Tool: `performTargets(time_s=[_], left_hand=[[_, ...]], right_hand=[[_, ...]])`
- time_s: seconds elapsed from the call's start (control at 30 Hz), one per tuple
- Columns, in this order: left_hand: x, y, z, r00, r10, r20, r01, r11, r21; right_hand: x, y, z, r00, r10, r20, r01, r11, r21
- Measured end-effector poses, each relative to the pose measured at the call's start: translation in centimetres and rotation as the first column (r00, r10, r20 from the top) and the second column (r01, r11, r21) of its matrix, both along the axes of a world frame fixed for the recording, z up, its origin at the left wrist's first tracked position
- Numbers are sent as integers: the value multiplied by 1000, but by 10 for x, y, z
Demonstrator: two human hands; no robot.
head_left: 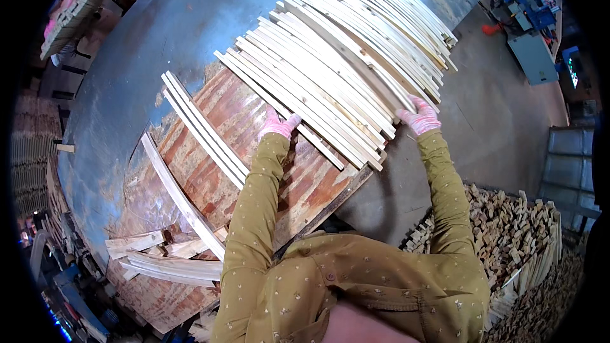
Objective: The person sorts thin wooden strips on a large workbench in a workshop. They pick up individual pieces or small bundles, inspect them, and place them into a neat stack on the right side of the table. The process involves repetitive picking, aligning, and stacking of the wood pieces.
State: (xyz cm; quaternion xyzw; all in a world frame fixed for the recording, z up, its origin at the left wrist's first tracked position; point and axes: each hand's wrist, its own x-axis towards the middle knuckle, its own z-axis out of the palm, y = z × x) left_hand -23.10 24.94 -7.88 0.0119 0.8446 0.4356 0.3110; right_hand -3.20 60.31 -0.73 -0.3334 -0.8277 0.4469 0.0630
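Observation:
A row of long, pale wooden strips [318, 82] lies side by side across the worktable. My left hand [279, 125], in a pink-and-white glove, is at the row's near-left edge, thumb and fingers spread, touching the outermost strip [321, 146]. At the right ends of the row, my right hand [419, 116], gloved alike, is closed round the end of a wooden strip [387, 82]. That strip appears slightly raised above its neighbours. Its fingertips are partly hidden.
Separate strips [203, 130] and a wider curved board [181, 194] lie left of my left arm, with short offcuts [136, 243] nearby. The worktable [159, 32] has a worn reddish patch. Stacked wood [508, 235] stands at right; a blue machine [521, 0] is far right.

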Motion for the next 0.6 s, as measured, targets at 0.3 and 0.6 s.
performTargets(time_s=[0.3,0.6], left_hand=[[2,2,9,986,134,100,-148,978,144],[9,-33,89,910,256,326,-357,883,305]], right_hand=[[-16,2,30,990,-60,129,-100,345,933],[-8,-202,82,721,693,13,-688,718,-106]])
